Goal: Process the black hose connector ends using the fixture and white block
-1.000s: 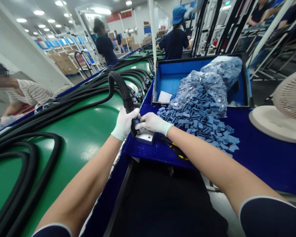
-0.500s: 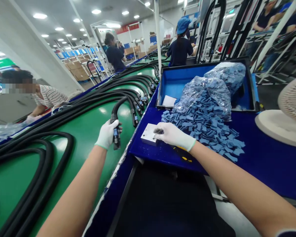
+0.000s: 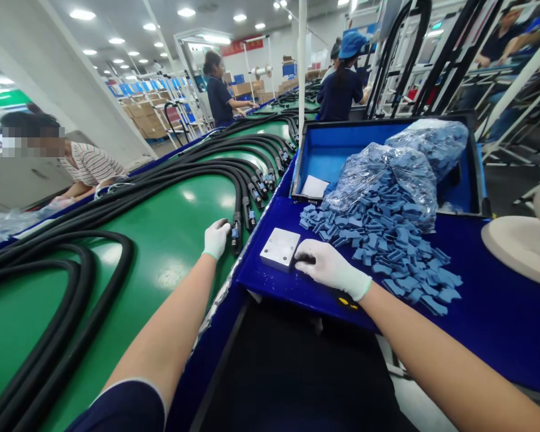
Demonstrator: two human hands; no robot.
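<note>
My left hand (image 3: 216, 239), in a white glove, is closed at the end of a black hose (image 3: 236, 207) on the green surface. A blue clip (image 3: 234, 233) shows on the hose's dark end fitting. My right hand (image 3: 330, 267), also gloved, rests on the blue table beside a silver metal block (image 3: 279, 247) with holes in its top. Its fingers are curled together, and what they hold, if anything, is hidden. Behind this hand spreads a heap of small blue plastic clips (image 3: 387, 231). A yellow-and-black tool (image 3: 347, 302) lies partly under the right wrist.
More black hoses (image 3: 180, 174) run along the green surface (image 3: 171, 252). A blue bin (image 3: 324, 144) with clear bags of clips (image 3: 382, 174) stands at the table's back. At right is a fan (image 3: 522, 246). Several people work nearby, one in a striped top (image 3: 92, 165) across the hoses.
My left hand has moved right and away with the hose end, which now lies beside the other hose ends. My right hand has come off the metal block to its right side.
</note>
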